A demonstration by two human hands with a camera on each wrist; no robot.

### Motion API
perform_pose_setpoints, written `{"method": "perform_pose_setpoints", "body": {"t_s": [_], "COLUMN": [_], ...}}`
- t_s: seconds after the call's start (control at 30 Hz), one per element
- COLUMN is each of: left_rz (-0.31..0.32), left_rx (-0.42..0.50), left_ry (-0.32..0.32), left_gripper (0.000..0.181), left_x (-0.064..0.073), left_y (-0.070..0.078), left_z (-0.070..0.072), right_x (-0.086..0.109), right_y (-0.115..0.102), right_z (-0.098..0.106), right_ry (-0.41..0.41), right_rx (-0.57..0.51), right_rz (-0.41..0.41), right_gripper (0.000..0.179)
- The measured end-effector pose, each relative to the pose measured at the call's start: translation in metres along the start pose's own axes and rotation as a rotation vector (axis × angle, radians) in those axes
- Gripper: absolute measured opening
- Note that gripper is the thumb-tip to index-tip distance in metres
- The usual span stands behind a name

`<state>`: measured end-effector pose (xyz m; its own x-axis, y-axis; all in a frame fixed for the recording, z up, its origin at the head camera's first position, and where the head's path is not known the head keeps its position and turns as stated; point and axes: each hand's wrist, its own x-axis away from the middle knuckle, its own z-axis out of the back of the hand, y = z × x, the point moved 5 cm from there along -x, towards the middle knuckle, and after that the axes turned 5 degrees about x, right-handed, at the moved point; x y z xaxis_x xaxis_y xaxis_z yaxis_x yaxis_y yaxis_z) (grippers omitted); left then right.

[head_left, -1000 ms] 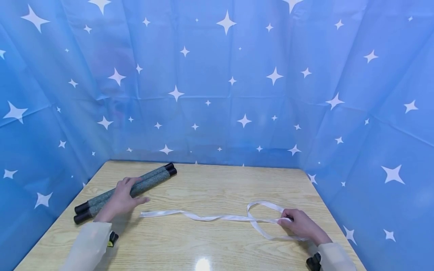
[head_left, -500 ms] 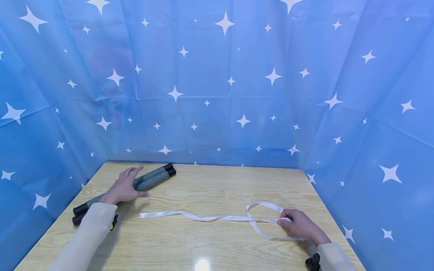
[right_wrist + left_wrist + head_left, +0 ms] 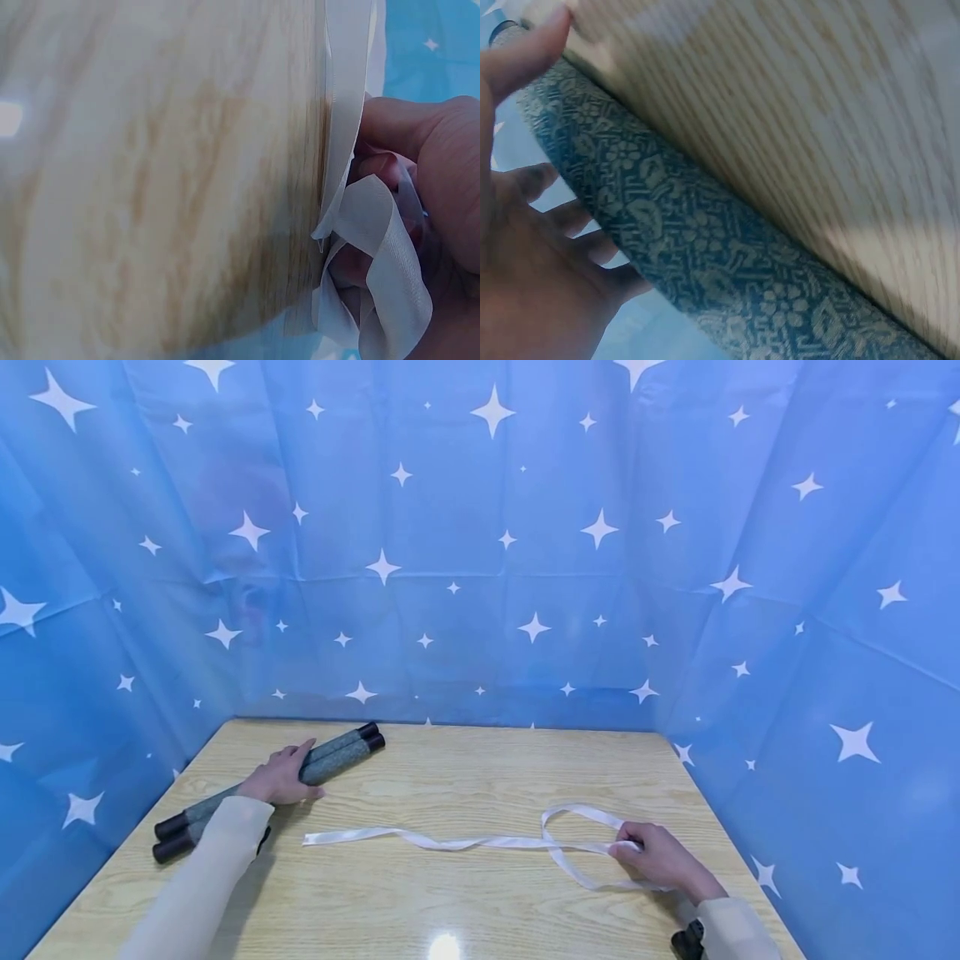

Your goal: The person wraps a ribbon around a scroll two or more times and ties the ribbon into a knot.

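Note:
A rolled scroll (image 3: 327, 763) lies slantwise at the back left, its two rolls side by side with dark end knobs. Blue-green patterned fabric covers it in the left wrist view. My left hand (image 3: 281, 777) spans its middle with spread fingers, the thumb (image 3: 526, 60) apart from them and fairly straight. Several fingertips disappear behind the scroll's edge. At the right, my right hand (image 3: 663, 858) pinches a white ribbon (image 3: 457, 843). Close up, the ribbon (image 3: 386, 255) loops around the fingers; the rest of it trails leftward over the table in a wavy line.
The pale wood-grain table (image 3: 480, 777) carries both things. Blue star-printed curtain (image 3: 480, 568) stands behind it and along both sides. A bright light reflection (image 3: 444, 947) shows near the front. Dark devices sit at both wrists.
My left hand has moved a little along the scroll and lower onto it, the sleeve now covering more of its near end. The right hand and ribbon keep their place as the view shifts slightly.

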<state>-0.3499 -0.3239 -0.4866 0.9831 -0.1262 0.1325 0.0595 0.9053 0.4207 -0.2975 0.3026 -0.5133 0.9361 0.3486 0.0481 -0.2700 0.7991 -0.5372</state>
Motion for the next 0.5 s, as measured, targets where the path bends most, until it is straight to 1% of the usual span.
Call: {"method": "perform_pose_setpoints", "body": {"t_s": [0.1, 0.2, 0.43, 0.5], "left_rz": [0.021, 0.034, 0.029, 0.031], "left_rx": [-0.035, -0.06, -0.107, -0.12], "left_ry": [-0.013, -0.006, 0.029, 0.04], "left_gripper": [0.097, 0.09, 0.086, 0.085], "left_x": [0.0006, -0.0012, -0.0092, -0.0093], "left_y": [-0.0018, -0.0026, -0.0018, -0.0029], "left_z": [-0.0005, -0.0016, -0.0048, -0.0053], "right_x": [-0.0006, -0.0009, -0.0008, -0.0015], "right_y": [-0.0019, -0.0018, 0.0025, 0.0018], "right_z": [-0.0006, -0.0007, -0.0004, -0.0017], "right_ry": [0.001, 0.002, 0.009, 0.001], "right_rx": [-0.003, -0.001, 0.003, -0.008], "right_rz": [-0.002, 0.001, -0.018, -0.005], "right_gripper": [0.02, 0.02, 0.02, 0.021]}}
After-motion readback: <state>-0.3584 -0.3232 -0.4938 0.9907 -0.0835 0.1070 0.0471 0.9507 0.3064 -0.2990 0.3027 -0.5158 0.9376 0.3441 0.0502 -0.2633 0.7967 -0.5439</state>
